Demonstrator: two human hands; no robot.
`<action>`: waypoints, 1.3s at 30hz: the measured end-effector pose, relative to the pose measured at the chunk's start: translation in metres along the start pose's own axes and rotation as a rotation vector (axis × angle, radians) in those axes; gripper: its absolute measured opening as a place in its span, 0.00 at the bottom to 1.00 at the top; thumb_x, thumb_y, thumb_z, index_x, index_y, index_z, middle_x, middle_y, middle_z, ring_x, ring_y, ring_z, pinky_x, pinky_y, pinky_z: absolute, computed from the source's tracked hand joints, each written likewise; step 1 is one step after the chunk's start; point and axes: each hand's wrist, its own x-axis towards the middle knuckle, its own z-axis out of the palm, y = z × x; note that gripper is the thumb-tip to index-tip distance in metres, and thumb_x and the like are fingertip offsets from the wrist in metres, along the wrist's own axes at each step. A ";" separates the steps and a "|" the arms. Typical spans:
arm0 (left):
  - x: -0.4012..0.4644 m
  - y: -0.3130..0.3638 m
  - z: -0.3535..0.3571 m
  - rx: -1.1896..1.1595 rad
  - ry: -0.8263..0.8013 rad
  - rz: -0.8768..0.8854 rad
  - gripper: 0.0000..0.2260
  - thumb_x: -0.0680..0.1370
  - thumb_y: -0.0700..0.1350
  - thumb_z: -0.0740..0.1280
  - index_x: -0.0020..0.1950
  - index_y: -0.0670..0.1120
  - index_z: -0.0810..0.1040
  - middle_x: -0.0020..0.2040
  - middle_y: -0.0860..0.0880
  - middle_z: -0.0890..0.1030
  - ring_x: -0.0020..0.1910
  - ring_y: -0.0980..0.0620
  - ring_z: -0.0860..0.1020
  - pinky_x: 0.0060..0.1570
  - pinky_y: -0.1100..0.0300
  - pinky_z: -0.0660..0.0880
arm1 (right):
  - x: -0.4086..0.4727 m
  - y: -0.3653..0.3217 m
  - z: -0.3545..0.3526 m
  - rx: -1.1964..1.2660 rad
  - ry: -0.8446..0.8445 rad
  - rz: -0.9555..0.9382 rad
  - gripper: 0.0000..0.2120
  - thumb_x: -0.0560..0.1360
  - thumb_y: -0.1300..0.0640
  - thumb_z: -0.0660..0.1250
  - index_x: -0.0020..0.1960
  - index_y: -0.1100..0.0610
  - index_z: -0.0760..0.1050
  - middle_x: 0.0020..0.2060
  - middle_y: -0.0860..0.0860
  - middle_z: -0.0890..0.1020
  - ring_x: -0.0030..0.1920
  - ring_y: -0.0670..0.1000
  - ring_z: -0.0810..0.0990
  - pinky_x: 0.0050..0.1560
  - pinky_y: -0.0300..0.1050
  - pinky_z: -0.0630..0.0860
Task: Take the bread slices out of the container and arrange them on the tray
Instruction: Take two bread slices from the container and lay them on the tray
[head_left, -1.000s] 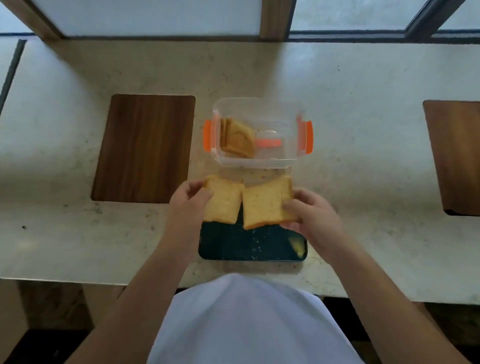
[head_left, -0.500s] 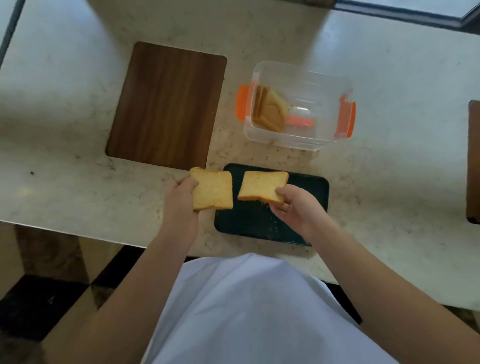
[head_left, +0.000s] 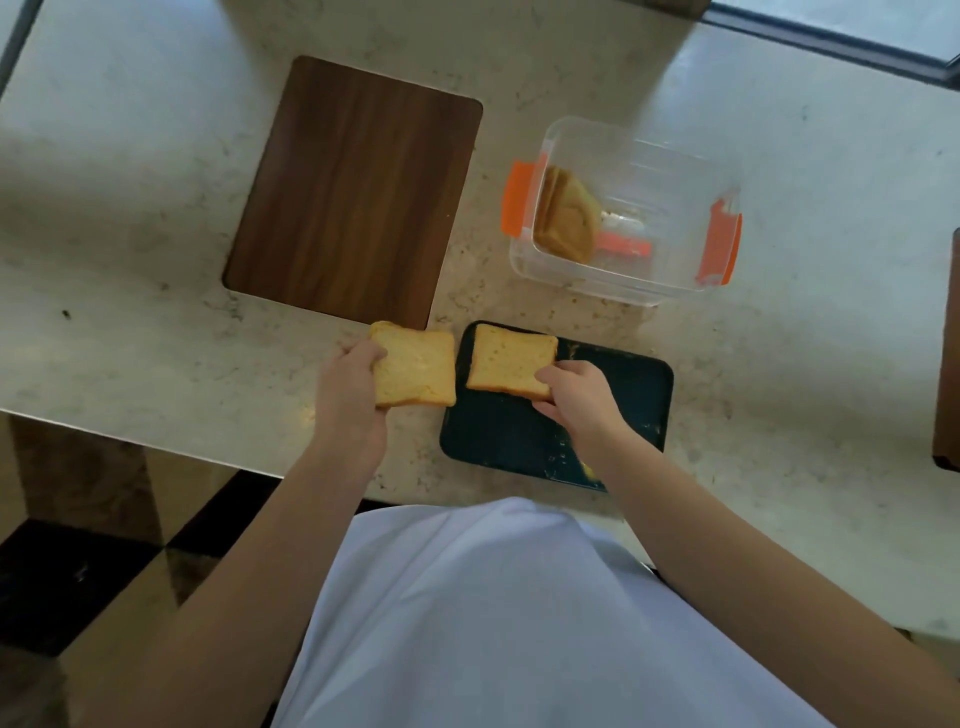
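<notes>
A dark green tray lies near the counter's front edge. My right hand grips a bread slice by its near right corner, over the tray's far left corner. Another bread slice is held by its left edge in my left hand, over the counter just left of the tray. Behind the tray stands a clear plastic container with orange clips; a few more bread slices lean against its left wall.
A dark wooden board is set into the marble counter left of the container. Another wooden panel shows at the right edge. The counter's front edge runs close to my body; crumbs lie on the tray.
The view has shifted left and tilted down. My right hand's slice has come down over the tray's far left corner; my left hand's slice stays just left of the tray.
</notes>
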 end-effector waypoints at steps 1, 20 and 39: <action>0.001 -0.001 0.000 0.006 -0.003 -0.008 0.08 0.75 0.40 0.66 0.53 0.46 0.78 0.54 0.44 0.76 0.55 0.43 0.76 0.56 0.45 0.76 | 0.000 0.001 -0.001 -0.033 0.016 -0.024 0.26 0.80 0.60 0.67 0.77 0.61 0.66 0.63 0.54 0.75 0.52 0.50 0.79 0.63 0.52 0.80; 0.005 -0.015 -0.015 0.093 -0.138 -0.024 0.15 0.71 0.43 0.67 0.57 0.44 0.76 0.58 0.41 0.76 0.58 0.42 0.76 0.50 0.46 0.78 | 0.005 0.013 0.016 -1.172 0.200 -0.601 0.42 0.69 0.51 0.79 0.75 0.55 0.61 0.66 0.60 0.69 0.63 0.62 0.71 0.53 0.55 0.76; 0.005 -0.022 -0.021 0.111 -0.152 -0.022 0.11 0.71 0.42 0.67 0.53 0.44 0.77 0.56 0.42 0.77 0.55 0.42 0.77 0.45 0.49 0.77 | 0.017 0.002 0.026 -1.149 0.100 -0.627 0.35 0.71 0.58 0.77 0.72 0.61 0.64 0.70 0.63 0.67 0.62 0.66 0.74 0.56 0.56 0.77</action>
